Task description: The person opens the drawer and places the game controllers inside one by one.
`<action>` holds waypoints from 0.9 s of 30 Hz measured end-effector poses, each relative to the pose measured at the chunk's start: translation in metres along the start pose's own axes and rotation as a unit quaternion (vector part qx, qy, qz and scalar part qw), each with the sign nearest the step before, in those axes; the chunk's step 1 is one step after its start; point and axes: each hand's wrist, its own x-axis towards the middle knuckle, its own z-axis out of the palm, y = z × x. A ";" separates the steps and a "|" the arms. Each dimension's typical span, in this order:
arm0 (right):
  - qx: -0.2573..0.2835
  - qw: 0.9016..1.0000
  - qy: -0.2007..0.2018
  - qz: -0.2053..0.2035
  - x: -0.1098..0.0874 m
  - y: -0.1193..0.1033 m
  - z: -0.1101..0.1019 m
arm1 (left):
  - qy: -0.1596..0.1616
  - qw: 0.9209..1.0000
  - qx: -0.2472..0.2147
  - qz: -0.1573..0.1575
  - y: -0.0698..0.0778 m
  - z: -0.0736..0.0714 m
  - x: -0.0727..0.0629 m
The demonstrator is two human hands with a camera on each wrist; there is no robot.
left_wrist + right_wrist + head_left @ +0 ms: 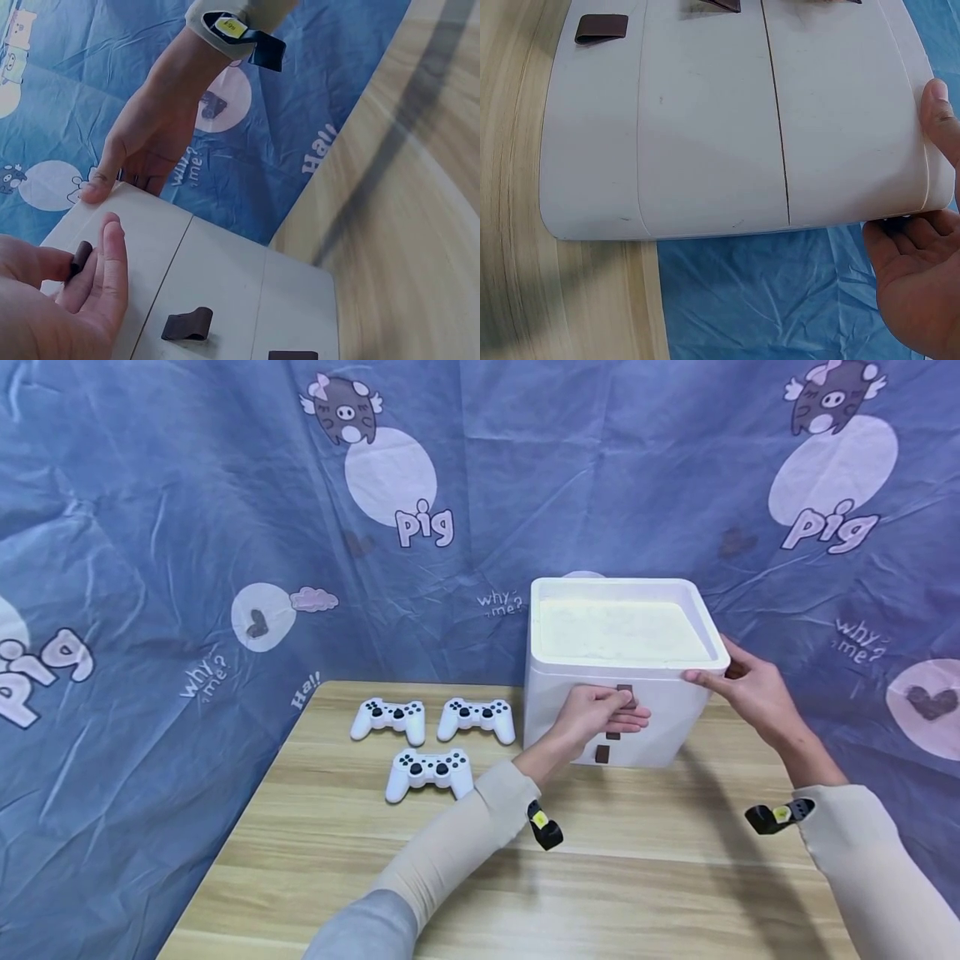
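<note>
A white drawer box (667, 718) with a raised rim around its top stands on the table. Its front has three drawers, each with a brown pull tab. My left hand (596, 714) is at the front, pinching the top drawer's pull tab (81, 257) between thumb and fingers, the other fingers stretched out. The middle pull tab (187, 324) and the bottom pull tab (602, 754) sit below it. With my right hand (757, 693) I grip the box's upper right corner, thumb at the front edge and fingers around the side. All drawers look flush.
Three white game controllers lie left of the box: one at back left (387, 720), one beside it (476, 720), one in front (429, 774). Under everything is a wooden table (315, 860). A blue printed curtain (525, 485) hangs close behind and at both sides.
</note>
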 end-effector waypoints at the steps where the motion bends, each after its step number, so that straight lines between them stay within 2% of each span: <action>1: -0.003 1.000 0.002 0.000 0.000 -0.001 0.000 | 0.003 1.000 -0.003 -0.001 0.000 0.000 0.000; 12: 0.002 1.000 -0.027 0.003 0.000 -0.003 -0.005 | 0.033 0.999 -0.031 -0.017 0.001 0.004 -0.008; 22: -0.004 0.999 -0.031 0.005 0.001 -0.004 -0.007 | 0.024 0.999 -0.017 0.020 -0.005 0.009 -0.024; 27: -0.009 0.999 -0.035 0.007 0.000 -0.003 -0.008 | 0.025 0.999 -0.005 0.026 -0.008 0.013 -0.033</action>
